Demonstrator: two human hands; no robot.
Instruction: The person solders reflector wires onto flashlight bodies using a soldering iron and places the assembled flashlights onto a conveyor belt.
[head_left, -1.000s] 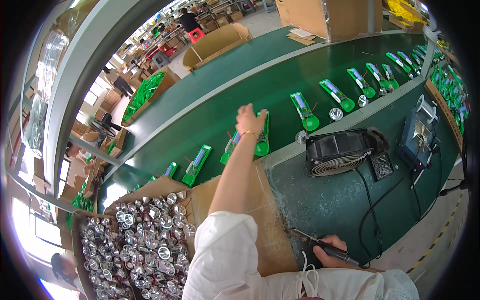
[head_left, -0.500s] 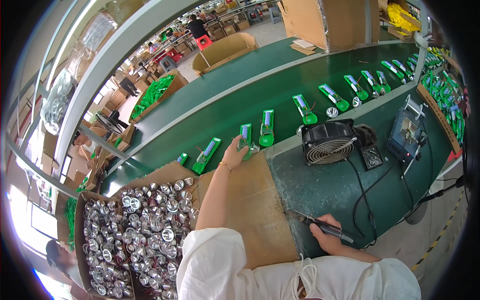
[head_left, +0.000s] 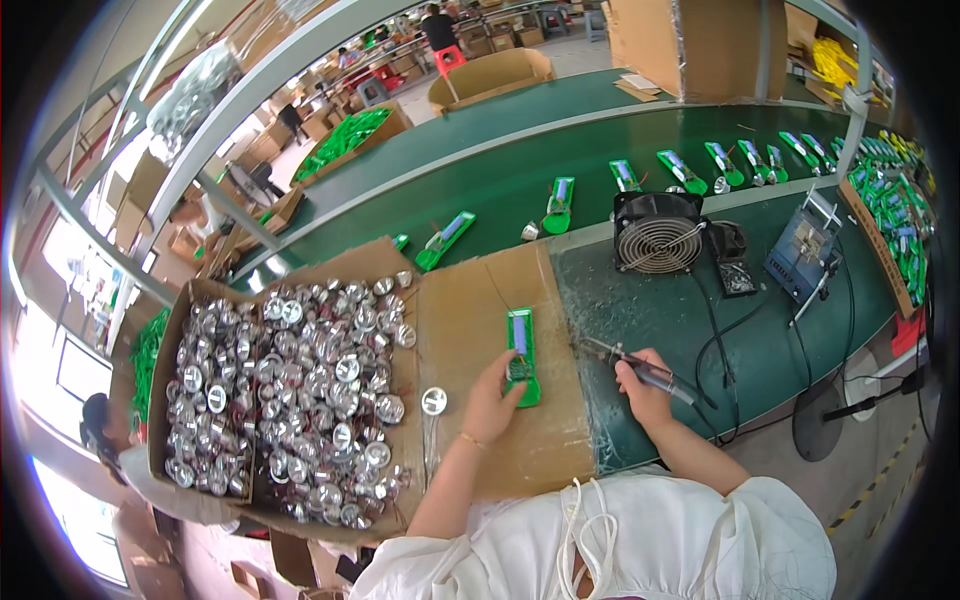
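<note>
**Pinning the green board on cardboard**

Pressing down, the left hand [head_left: 492, 402] pinches 1 green circuit board [head_left: 521, 355] lying on the cardboard sheet [head_left: 470, 320], near its right edge. The right hand [head_left: 643, 388] (fingers curled) grips a soldering iron [head_left: 640, 368] over open green tabletop [head_left: 650, 300].

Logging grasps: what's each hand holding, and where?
Left hand pinches the green circuit board at its lower edge; right hand grips the soldering iron by its handle.
</note>
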